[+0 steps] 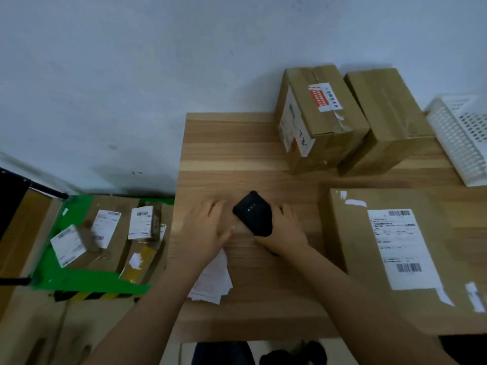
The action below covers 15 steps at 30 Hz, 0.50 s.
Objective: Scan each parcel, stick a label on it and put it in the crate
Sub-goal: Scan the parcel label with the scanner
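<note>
Black scanner [253, 216] is being gripped by the right hand [283, 231]; left hand [204, 229] is being rested flat, fingers spread. Ideally it's being aimed squarely at the barcode [409, 267] on the flat parcel [350, 233].

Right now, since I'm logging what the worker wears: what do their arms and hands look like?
Left forearm and right forearm are bare to the picture's lower edge, no sleeves in view. The left hand and right hand are bare too: no gloves, and no watch, ring or wristband that this blurred frame shows.
</note>
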Tool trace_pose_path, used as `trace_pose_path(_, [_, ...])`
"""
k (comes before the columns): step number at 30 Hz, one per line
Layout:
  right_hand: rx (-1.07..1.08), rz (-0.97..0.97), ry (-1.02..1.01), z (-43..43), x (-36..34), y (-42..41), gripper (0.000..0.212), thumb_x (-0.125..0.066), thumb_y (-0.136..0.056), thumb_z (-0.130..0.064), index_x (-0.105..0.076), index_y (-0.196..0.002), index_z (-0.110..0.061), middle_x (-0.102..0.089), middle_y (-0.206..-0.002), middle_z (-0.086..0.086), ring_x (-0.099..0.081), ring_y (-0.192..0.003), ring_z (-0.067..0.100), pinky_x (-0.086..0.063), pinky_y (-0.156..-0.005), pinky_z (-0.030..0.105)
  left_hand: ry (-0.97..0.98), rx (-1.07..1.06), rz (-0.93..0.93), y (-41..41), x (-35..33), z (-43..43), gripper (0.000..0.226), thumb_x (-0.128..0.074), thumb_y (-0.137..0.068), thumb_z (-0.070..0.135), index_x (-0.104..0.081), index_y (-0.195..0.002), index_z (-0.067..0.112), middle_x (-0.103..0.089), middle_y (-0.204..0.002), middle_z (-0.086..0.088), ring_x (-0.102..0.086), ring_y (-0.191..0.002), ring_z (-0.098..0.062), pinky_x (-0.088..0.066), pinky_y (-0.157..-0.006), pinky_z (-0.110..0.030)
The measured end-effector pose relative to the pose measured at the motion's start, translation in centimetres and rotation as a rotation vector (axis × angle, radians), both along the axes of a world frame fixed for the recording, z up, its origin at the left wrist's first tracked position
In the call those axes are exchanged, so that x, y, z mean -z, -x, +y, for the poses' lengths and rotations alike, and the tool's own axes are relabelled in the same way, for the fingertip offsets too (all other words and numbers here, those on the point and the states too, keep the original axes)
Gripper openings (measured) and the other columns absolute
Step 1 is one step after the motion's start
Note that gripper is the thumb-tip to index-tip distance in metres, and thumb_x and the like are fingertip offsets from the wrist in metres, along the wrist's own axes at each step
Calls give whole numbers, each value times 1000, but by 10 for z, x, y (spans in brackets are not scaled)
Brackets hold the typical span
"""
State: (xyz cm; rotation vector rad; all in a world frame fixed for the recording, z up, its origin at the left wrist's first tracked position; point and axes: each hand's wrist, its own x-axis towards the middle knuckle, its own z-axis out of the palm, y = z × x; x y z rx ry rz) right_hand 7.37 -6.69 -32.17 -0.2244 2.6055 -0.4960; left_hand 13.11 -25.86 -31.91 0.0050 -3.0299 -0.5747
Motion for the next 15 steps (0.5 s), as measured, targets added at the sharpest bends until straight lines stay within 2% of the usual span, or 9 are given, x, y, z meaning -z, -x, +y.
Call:
trace_pose_path(2, [26, 9, -48, -7, 10, 3, 96, -78, -68, -51, -30, -143, -15, -32, -138, 9, -31, -128, 28, -35, -105, 39, 0, 12, -14, 4, 9, -7, 58, -78, -76, 30, -58, -125, 7, -61, -118, -13, -59, -104, -33, -50, -84, -44])
trace_pose_path(5, [77, 46, -19, -11, 16, 7, 79, -81, -63, -49, -45, -125, -14, -39, -127, 8, -35, -121, 25, -40, -98, 36, -4, 28, -11, 6, 15, -11, 58, -78, -77, 30, -58, -125, 8, -61, -117, -13, -60, -102, -33, -49, -81, -42])
trace_pose_path(8, [96, 72, -11, -10, 12, 8, 73, -80, -60, -50, -47, -114, -14, -41, -120, 6, -38, -116, 23, -43, -90, 34, -13, 35, -36, 6, 12, -10, 58, -74, -80, 34, -56, -129, 10, -59, -121, -11, -58, -106, -30, -48, -82, -40])
trace_pose_path(10, [123, 115, 17, -8, 4, 9, 71, -79, -58, -49, -47, -111, -15, -42, -117, 5, -39, -113, 22, -42, -87, 33, -30, 42, -25, 9, 8, -10, 57, -72, -81, 37, -55, -128, 11, -59, -121, -10, -58, -106, -29, -48, -81, -38])
trace_pose_path(13, [157, 207, 75, 1, -14, 12, 71, -79, -57, -47, -49, -112, -13, -44, -114, 5, -40, -110, 22, -41, -86, 33, -66, 79, 21, 19, -5, -5, 55, -55, -84, 45, -55, -124, 9, -59, -115, -12, -60, -100, -29, -51, -81, -39])
trace_pose_path(15, [172, 272, 95, 12, -30, 14, 73, -79, -56, -47, -50, -113, -12, -44, -112, 5, -41, -107, 23, -39, -85, 32, -25, 107, 76, 27, -22, 4, 52, -58, -82, 43, -60, -119, 7, -62, -109, -12, -62, -94, -30, -52, -77, -39])
